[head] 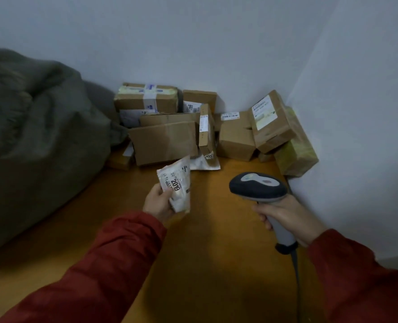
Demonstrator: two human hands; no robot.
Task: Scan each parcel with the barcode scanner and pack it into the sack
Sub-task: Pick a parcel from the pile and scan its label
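My left hand grips a small white soft parcel by its lower edge and holds it upright above the wooden table, its printed label facing me. My right hand grips the handle of a grey barcode scanner, whose dark head sits to the right of the parcel, apart from it. A large dark green sack bulges at the left of the table.
Several cardboard boxes are piled in the corner at the back, with a white mailer lying in front of them. White walls close in behind and on the right. The scanner cable hangs down toward me over the table.
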